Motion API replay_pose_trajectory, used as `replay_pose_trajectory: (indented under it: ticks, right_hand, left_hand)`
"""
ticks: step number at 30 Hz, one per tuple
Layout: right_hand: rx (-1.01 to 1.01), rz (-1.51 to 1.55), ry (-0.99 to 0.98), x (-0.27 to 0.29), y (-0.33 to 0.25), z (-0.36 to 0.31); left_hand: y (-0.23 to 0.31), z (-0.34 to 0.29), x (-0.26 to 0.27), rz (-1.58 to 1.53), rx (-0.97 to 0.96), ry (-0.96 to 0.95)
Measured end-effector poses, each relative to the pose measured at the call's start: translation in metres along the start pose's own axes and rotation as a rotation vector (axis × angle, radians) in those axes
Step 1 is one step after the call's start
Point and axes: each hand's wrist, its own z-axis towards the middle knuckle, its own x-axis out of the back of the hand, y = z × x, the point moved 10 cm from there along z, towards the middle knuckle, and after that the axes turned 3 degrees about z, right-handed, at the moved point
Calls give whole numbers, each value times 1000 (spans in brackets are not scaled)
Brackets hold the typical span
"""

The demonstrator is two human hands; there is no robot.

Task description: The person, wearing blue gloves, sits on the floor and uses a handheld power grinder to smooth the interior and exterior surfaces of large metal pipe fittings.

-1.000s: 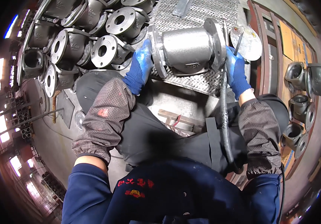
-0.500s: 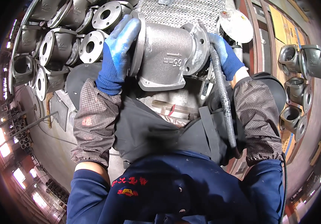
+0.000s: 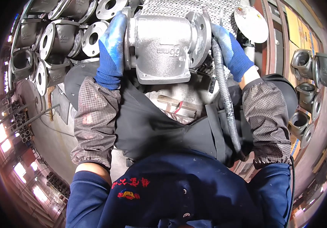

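A grey flanged cast-metal valve body [image 3: 162, 47] is held level between my hands above my lap, raised lettering on its side and a square flange at its bottom. My left hand [image 3: 112, 49], in a blue coated glove, is closed around the left round flange. On the other side my right hand [image 3: 228, 53], gloved alike, grips the right round flange; its fingertips are hidden behind the metal. A ribbed grey flexible hose [image 3: 224, 87] runs up from my lap past the right thumb, in front of the glove. Whether that hand also bears on the hose I cannot tell.
Similar castings [image 3: 58, 38] are stacked at the left. Beyond my hands lies a textured metal mesh surface [image 3: 182, 8], with a round white disc [image 3: 251, 23] at its right. More castings [image 3: 306, 93] stand at the far right, by cardboard [image 3: 293, 30].
The valve body has turned from a tilt to nearly level and shifted slightly left. Both hands have moved with it, keeping their hold on the flanges.
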Motion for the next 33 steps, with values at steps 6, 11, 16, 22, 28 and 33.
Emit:
replay_pose_trajectory:
  ticks: [6,11,16,22,28,33]
  right_hand:
    - [-95,39,221,29,-7,-28]
    - [-17,85,284,42,-71,-99]
    - [-390,194,-18,-21,-62,-154]
    - [-535,224,-68,-46,-17,-162]
    - [-371,252,-33,-49,-7,-146]
    - [-469,372,15,-52,4,-146]
  left_hand:
    - [12,9,2,50,-51,-5]
    - [20,5,1,6,-43,-23]
    - [39,1,8,16,-181,-14]
    - [43,4,6,59,-104,-17]
    - [46,5,5,-52,32,-9]
    - [53,6,9,130,-79,-49]
